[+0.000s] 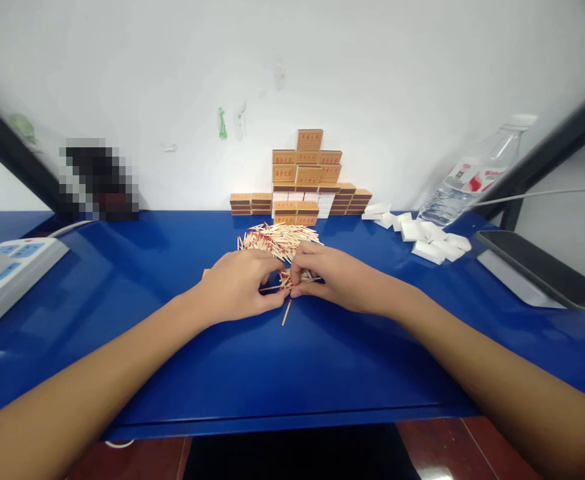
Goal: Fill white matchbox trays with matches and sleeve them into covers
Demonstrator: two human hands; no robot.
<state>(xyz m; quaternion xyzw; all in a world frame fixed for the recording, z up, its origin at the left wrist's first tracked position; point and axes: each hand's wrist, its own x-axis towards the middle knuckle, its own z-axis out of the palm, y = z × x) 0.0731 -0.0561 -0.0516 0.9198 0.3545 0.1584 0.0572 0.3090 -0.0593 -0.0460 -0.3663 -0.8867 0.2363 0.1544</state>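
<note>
My left hand (237,283) and my right hand (340,275) meet low over the blue table, fingers curled in toward each other around a small bunch of matches (286,279). The right thumb and forefinger are pinched together on matches. On the other side, the left thumb and fingers close about the bunch, partly hiding it. One loose match (286,312) with a red head lies just in front of the hands. Right behind them spreads a large heap of red-tipped matches (282,237). A bit of an orange-brown box (206,273) peeks out beside my left hand.
Stacked matchboxes (308,175) stand against the wall. White paper trays (427,237) lie at the right, near a leaning water bottle (467,177) and a dark phone-like slab (547,267). A power strip (17,273) sits at the left on the blue table (282,380).
</note>
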